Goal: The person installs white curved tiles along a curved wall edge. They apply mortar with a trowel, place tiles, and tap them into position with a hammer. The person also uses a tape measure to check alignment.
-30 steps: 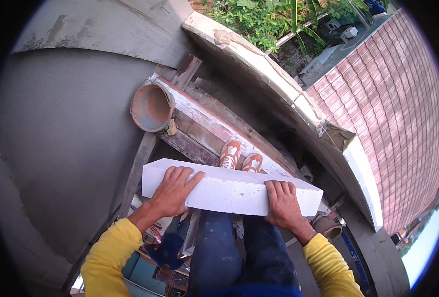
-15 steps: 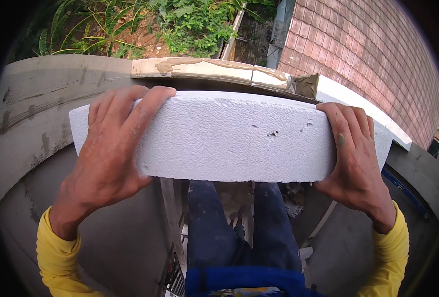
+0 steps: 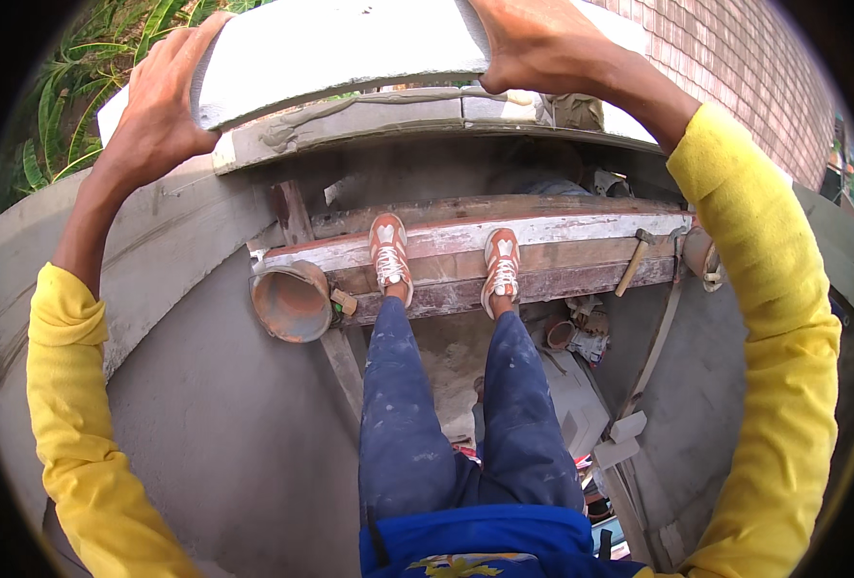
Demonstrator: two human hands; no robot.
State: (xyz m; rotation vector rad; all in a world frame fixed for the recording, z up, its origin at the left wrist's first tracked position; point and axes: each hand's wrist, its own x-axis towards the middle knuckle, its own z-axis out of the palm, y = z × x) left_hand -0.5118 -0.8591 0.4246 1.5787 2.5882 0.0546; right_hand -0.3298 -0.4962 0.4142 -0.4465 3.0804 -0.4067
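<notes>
A long white aerated concrete block [image 3: 340,46] is held out at arm's length near the top of the view, its upper part cut off by the edge. My left hand [image 3: 162,111] grips its left part, fingers over the far side and thumb on the near side. On its right, my right hand [image 3: 552,43] clasps it likewise, with the fingertips out of sight. Just below and nearer lies the wall's top course of blocks [image 3: 379,125], with grey mortar spread along it. Whether the held block touches that mortar cannot be made out.
My shoes stand on wooden scaffold planks [image 3: 552,231] high above a floor. A hammer [image 3: 632,265] lies on the planks. One bucket [image 3: 290,301] hangs at the left, another [image 3: 704,255] at the right. Beyond the wall are plants and a tiled roof [image 3: 735,77].
Both hands have carried the block forward, away from my body and over the wall top. My arms are now stretched out, and the planks, shoes and buckets have come into view.
</notes>
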